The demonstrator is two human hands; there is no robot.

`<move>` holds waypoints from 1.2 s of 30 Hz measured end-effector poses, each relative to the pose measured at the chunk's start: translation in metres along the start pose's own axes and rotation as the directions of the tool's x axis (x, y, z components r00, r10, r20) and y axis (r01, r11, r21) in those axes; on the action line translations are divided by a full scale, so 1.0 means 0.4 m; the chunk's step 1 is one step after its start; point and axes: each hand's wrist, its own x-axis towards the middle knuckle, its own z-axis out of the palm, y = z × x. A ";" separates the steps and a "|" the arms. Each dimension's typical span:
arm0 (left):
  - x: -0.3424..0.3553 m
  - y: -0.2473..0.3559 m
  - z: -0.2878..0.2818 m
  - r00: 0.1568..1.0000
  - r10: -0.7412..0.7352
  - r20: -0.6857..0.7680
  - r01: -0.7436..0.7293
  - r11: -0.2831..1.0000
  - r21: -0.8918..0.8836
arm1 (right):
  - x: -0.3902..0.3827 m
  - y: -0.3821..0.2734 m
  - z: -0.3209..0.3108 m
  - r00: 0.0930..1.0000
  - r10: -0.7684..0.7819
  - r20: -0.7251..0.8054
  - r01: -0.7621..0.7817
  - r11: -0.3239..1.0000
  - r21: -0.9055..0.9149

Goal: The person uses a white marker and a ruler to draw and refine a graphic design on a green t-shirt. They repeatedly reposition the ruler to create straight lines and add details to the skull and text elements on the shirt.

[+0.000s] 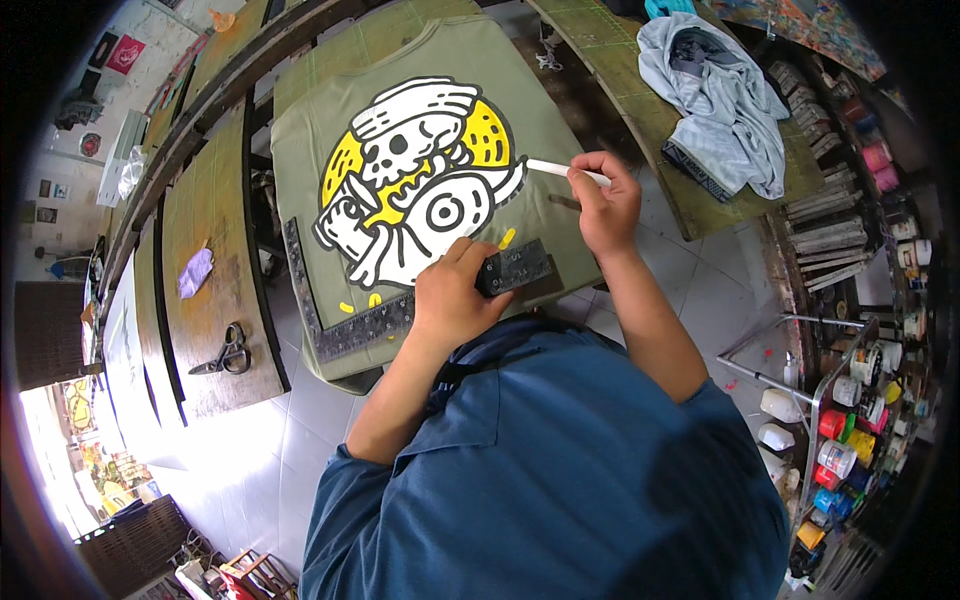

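An olive green T-shirt (540,120) lies spread on a board, printed with a white skull figure in a cap on a yellow ground (410,190). A black L-shaped ruler (362,329) lies along its left side and lower part. My left hand (455,290) grips and presses the ruler's lower arm, fingers closed over it. My right hand (605,200) is closed round a white pen-like stick (548,167), its tip at the right edge of the print, where I cannot tell whether it touches.
A board (215,370) on the left holds scissors (228,350) and a lilac scrap (195,272). On the right board (680,215) lies a pale bundled garment (705,110). A metal rack (740,365) and shelves of paint tubs (840,420) stand at right.
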 end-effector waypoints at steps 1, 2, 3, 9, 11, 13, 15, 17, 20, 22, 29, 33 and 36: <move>-0.001 0.002 -0.001 1.000 -0.011 0.002 0.011 1.000 0.005 | -0.001 -0.005 -0.001 1.000 0.022 -0.001 -0.022 1.000 0.008; -0.002 0.001 -0.004 1.000 -0.004 -0.002 0.004 1.000 0.008 | 0.000 -0.009 -0.001 0.999 0.044 -0.002 -0.044 0.999 0.016; -0.010 0.002 -0.001 1.000 -0.004 -0.005 0.004 1.000 0.006 | -0.003 -0.011 -0.004 0.998 0.059 -0.004 -0.058 0.998 0.018; -0.030 -0.008 0.015 0.998 0.041 -0.038 -0.042 0.999 -0.019 | 0.001 -0.002 -0.005 0.999 0.046 -0.011 -0.045 0.996 0.071; -0.032 -0.006 0.010 0.999 0.034 -0.017 -0.034 0.999 -0.014 | -0.004 0.001 -0.004 0.998 0.057 -0.004 -0.057 0.997 0.044; -0.033 -0.006 0.012 1.000 0.022 -0.011 -0.022 1.000 -0.021 | -0.003 0.001 -0.004 0.998 0.054 0.010 -0.055 0.998 0.037; -0.034 -0.008 0.014 1.000 0.025 -0.015 -0.025 0.999 -0.029 | -0.005 -0.002 0.004 0.999 0.030 0.013 -0.030 0.999 -0.028; -0.035 -0.010 0.015 0.999 0.043 -0.029 -0.044 0.998 -0.037 | -0.007 -0.006 0.009 1.000 0.002 0.029 0.001 0.995 -0.097; -0.032 -0.009 0.012 1.000 0.026 -0.015 -0.027 0.998 -0.050 | -0.008 -0.005 0.013 0.997 -0.034 0.062 0.045 0.979 -0.197; -0.031 -0.009 0.011 1.000 0.021 -0.011 -0.022 0.999 -0.043 | -0.006 0.003 0.012 0.996 -0.047 0.073 0.064 0.965 -0.255; -0.032 -0.011 0.010 0.999 0.029 -0.031 -0.031 0.998 -0.055 | -0.005 0.003 0.015 0.992 -0.089 0.084 0.111 0.945 -0.307; -0.031 -0.010 0.009 0.999 0.029 -0.028 -0.031 0.998 -0.063 | -0.010 -0.007 0.017 0.985 -0.069 0.156 0.119 0.935 -0.334; -0.030 -0.009 0.007 1.000 0.023 -0.011 -0.023 0.998 -0.062 | -0.011 -0.018 0.024 0.978 -0.079 0.193 0.154 0.900 -0.408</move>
